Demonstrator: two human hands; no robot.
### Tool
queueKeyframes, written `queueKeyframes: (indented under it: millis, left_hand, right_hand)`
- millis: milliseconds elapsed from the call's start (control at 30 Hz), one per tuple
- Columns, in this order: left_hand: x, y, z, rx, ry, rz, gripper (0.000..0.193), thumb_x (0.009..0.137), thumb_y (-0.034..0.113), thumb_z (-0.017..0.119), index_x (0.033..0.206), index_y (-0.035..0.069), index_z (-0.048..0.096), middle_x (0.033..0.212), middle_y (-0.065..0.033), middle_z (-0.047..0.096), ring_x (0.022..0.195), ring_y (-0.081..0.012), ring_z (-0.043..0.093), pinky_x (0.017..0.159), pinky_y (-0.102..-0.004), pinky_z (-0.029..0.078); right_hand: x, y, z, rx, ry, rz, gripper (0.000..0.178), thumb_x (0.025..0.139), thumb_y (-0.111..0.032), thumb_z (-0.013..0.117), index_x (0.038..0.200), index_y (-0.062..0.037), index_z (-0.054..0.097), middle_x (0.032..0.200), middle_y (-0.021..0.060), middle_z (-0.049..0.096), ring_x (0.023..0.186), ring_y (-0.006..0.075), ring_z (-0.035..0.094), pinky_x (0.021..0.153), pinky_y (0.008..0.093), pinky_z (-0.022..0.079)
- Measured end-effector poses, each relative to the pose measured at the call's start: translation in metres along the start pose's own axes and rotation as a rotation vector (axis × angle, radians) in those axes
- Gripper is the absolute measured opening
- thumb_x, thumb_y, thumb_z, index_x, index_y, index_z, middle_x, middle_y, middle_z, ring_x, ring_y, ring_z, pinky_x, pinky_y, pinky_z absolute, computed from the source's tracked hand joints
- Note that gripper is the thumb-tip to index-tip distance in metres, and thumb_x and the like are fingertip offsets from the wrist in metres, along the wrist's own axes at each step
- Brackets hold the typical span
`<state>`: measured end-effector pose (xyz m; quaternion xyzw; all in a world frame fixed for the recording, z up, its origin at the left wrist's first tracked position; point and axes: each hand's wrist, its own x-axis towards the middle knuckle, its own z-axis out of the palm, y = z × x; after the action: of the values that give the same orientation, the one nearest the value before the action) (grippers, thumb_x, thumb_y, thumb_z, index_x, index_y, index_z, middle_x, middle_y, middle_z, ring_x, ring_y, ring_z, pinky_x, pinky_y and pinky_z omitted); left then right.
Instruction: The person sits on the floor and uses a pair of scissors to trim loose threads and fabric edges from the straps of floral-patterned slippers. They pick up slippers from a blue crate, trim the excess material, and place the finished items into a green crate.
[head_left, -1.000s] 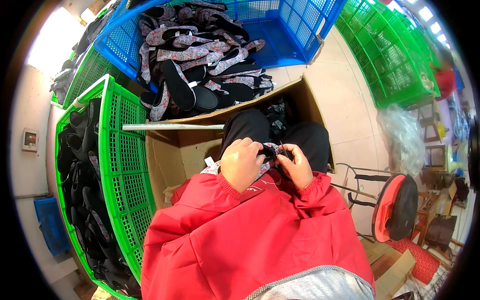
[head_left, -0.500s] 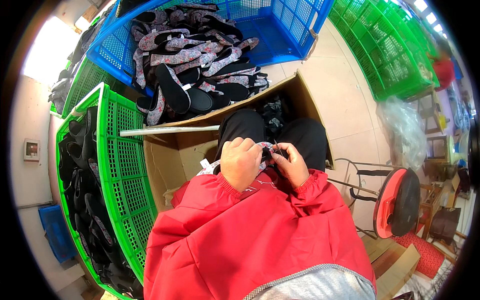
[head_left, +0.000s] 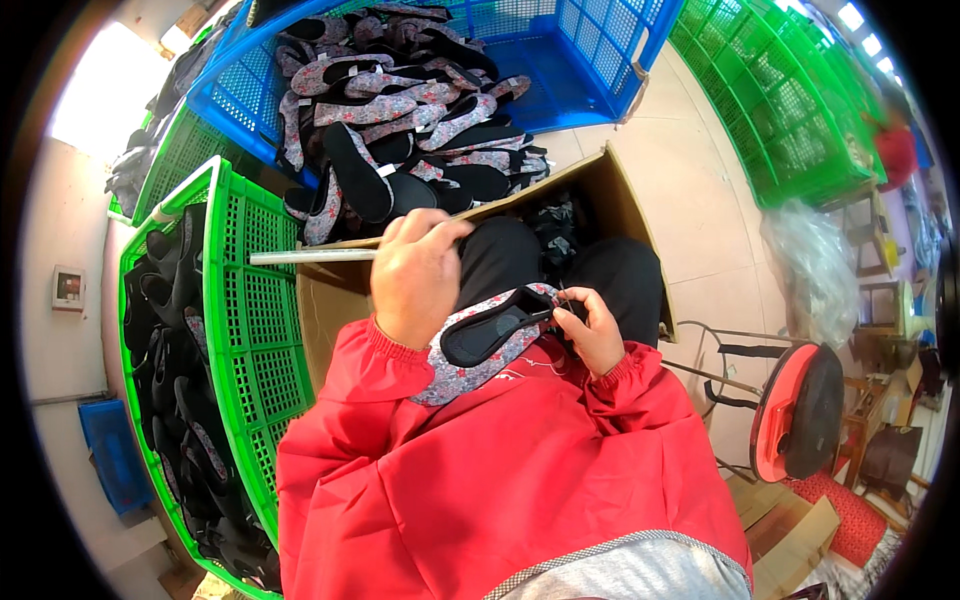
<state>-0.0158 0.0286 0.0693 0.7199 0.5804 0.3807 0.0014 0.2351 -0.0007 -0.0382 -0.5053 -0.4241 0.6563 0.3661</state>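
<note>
A floral cloth shoe (head_left: pixel 480 345) with a black insole lies across my lap, its opening facing up. My right hand (head_left: pixel 595 335) is closed at the shoe's far right end, pinching the edge there. A thin dark pointed thing sticks up from those fingers, too small to name. My left hand (head_left: pixel 415 280) is raised above and left of the shoe, apart from it. Motion smears its fingers, so I cannot make out whether anything is between them.
An open cardboard box (head_left: pixel 335 310) stands around my knees, with a pale rod (head_left: pixel 310 256) across it. Ahead, a blue crate (head_left: pixel 560 70) holds many floral shoes (head_left: pixel 400 120). Dark shoes fill a green crate (head_left: pixel 265 320) at left. A round-seated stool (head_left: pixel 790 410) stands at right.
My left hand has lifted off the shoe and moved up and left, uncovering the shoe's opening. My right hand stays at the shoe's end.
</note>
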Motion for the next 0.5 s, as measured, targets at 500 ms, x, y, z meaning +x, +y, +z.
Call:
queueKeyframes:
  millis: [500]
  left_hand:
    - [-0.025,0.019,0.063,-0.152,-0.386,-0.131,0.013,0.075,0.011,0.064,0.085,0.004,0.059,0.082,-0.0170,0.064,0.077,-0.0378,0.063,0.069,-0.0462,0.050]
  right_hand:
    - [0.028,0.009,0.022,-0.351,0.227,-0.264,0.054,0.081,-0.013,0.073,0.128,-0.0044,0.048,0.111,0.0164,0.063,0.099,0.0235,0.063,0.088,0.0344,0.050]
